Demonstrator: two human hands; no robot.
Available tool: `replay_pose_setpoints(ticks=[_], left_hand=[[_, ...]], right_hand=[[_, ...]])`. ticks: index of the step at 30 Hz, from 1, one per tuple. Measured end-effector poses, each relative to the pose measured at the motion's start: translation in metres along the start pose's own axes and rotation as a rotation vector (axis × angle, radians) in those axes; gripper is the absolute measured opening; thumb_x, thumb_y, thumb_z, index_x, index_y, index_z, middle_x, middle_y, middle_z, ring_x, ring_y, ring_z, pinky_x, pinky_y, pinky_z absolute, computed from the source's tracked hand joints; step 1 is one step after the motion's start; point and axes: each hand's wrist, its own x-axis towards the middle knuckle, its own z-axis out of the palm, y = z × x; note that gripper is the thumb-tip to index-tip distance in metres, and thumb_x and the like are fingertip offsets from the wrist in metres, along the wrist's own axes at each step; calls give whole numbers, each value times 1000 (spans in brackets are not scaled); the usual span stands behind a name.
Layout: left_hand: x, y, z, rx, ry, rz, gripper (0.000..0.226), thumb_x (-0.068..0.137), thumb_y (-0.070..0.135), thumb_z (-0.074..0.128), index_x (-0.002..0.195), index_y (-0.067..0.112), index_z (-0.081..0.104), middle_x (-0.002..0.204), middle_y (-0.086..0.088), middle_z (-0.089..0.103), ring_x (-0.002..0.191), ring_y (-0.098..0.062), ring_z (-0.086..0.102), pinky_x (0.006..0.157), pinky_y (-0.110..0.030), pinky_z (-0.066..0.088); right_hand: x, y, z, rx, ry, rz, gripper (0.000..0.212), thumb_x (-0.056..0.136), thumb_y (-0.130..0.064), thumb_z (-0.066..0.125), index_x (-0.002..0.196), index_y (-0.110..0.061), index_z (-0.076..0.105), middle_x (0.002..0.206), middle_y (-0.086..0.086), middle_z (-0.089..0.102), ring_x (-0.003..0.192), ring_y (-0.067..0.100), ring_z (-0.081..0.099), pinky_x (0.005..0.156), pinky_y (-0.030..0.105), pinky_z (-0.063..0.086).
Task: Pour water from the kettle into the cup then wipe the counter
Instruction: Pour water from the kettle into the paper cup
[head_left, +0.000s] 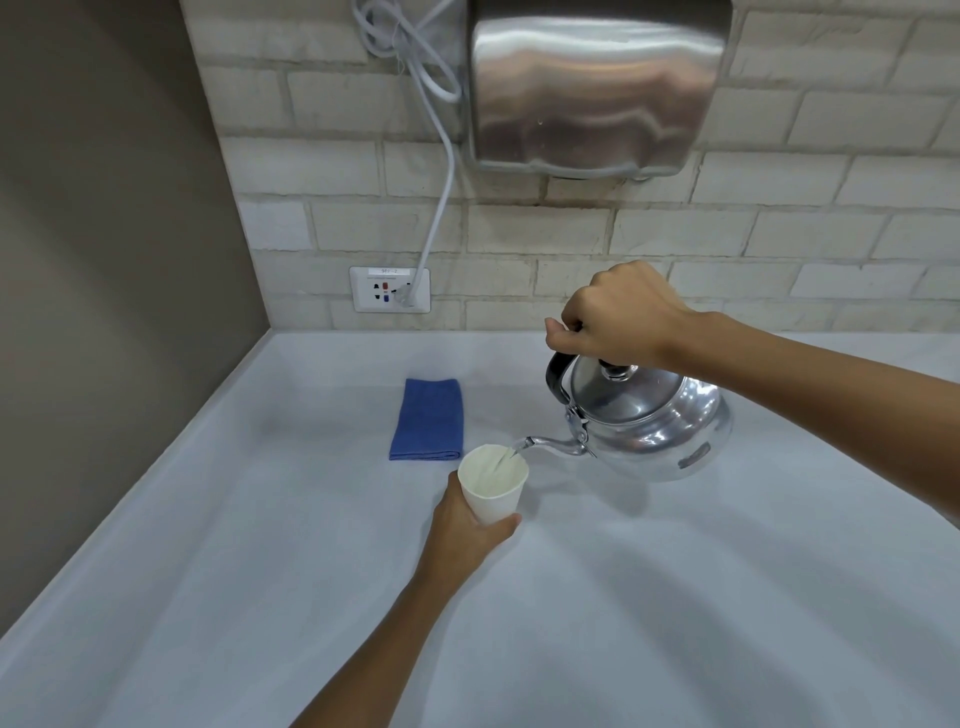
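A shiny round metal kettle (649, 421) with a black handle is held tilted by the right hand (618, 317), whose fingers are closed around the handle above the lid. Its thin curved spout (553, 446) points left, and its tip sits just over the rim of a white paper cup (493, 486). A thin stream of water is seen falling into the cup, which is gripped around its lower half by the left hand (470, 535). A folded blue cloth (428, 418) lies flat on the pale grey counter (675, 597), just behind and left of the cup, its long axis running away from the person. The cloth is judged nearer the left hand, so the wiping step is probably best begun from that side once the cup is set down.
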Motion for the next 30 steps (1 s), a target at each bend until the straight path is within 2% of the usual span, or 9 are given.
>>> replay_pose_setpoints(ticks=[3,6,10,12,15,17,22,27,30], left_hand=[[0,1,0,5,-1,-1,81,59,28,83,126,19,38,120,3,53,100,-7,46,77,-16,37],[-1,1,0,7,-4,1,81,60,28,83,127,19,38,122,1,53,100,-8,46,74,-12,37],[0,1,0,5,-8,-1,82,60,27,83,127,19,37,123,1,53,101,-8,46,77,-18,37],[0,1,0,7,-9,-5,82,60,28,83,127,19,37,121,1,52,101,-9,46,75,-16,38],[-1,1,0,6,-4,-7,81,60,28,83,126,20,37,118,3,52,99,-9,47,66,-5,34],[-1,0,0,0,-4,-7,80,60,28,83,126,20,38,118,4,53,99,-9,48,65,-4,34],[-1,0,0,-6,-9,2,80,60,27,83,126,19,38,118,4,52,101,-9,47,77,-18,39],[-1,0,0,-2,6,0,79,59,27,83,124,21,39,109,11,50,97,-8,47,65,-4,34],[0,-1,0,-8,7,3,78,59,28,83,123,23,40,108,12,50,97,-8,48,74,-14,37]], right_hand=[[0,0,0,-10,-3,-3,54,86,-33,45,41,-14,23,37,3,23,41,23,23,45,24,15],[-1,1,0,-7,-9,-3,54,86,-32,45,41,-13,23,37,2,22,39,20,18,45,24,14],[-1,2,0,-14,-13,-5,54,86,-32,45,41,-13,23,36,2,22,38,19,17,45,24,15],[-1,2,0,-21,-14,-8,53,86,-32,45,41,-13,24,36,2,22,38,19,18,45,24,15],[0,2,0,-29,-12,-8,53,86,-33,44,42,-12,24,36,3,22,39,22,20,45,23,14],[0,1,0,-33,-14,-14,52,86,-33,44,42,-12,24,37,3,22,40,23,21,45,24,14],[1,0,0,-36,-17,-27,52,87,-33,43,43,-11,26,37,3,22,42,26,25,45,25,16],[3,-1,-3,-29,-19,-30,52,87,-33,41,44,-10,25,38,4,23,44,28,29,47,27,21],[3,-2,-4,-29,-20,-36,53,87,-32,41,43,-11,21,38,4,23,44,27,28,48,27,21]])
